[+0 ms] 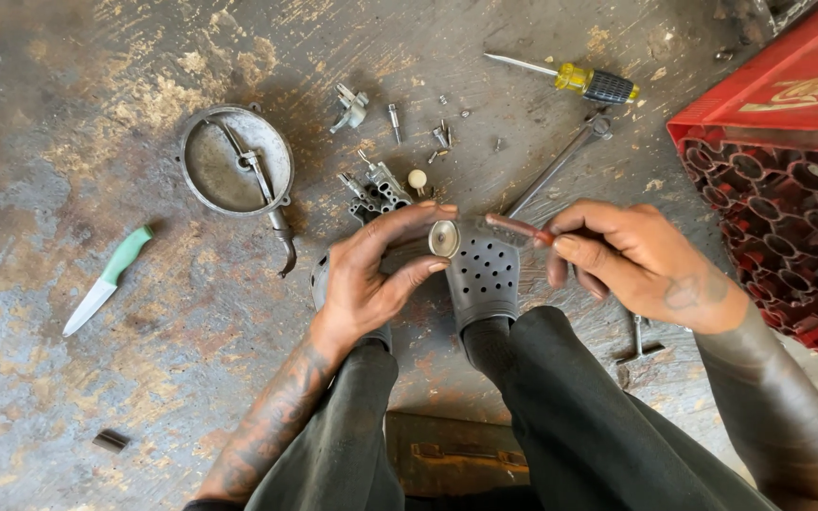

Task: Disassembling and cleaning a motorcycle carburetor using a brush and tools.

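Brass-coloured round disc point(444, 238), small and shiny, sat pinched between the thumb and fingertips of the left hand point(376, 274), held above the person's feet near the middle of the scene. Left hand was curled in a grasp around it, palm turned right.

Right hand point(631, 257) was closed on a thin reddish-brown tool point(515, 228), pinched between thumb and forefinger; its tip pointed left toward the disc, just beside it but not clearly touching.

Below both hands: grey perforated clog point(485, 274) on the right foot, dark trouser legs running to the near edge.

Worn, scuffed metal-grey floor point(49, 142) carried the rest:
- round metal cover plate point(237, 161) with a bent arm, far left of the hands
- carburetor body point(378, 189) just beyond the left hand, with a small cream knob point(417, 178) beside it
- small metal fitting point(350, 106) and scattered screws point(439, 137) farther off
- yellow-handled screwdriver point(579, 81), far right
- long wrench point(560, 163) lying diagonally between screwdriver and hands
- green-handled knife point(108, 280), well apart on the left
- small dark block point(110, 440), near left
- red bottle crate point(778, 180) at the right edge
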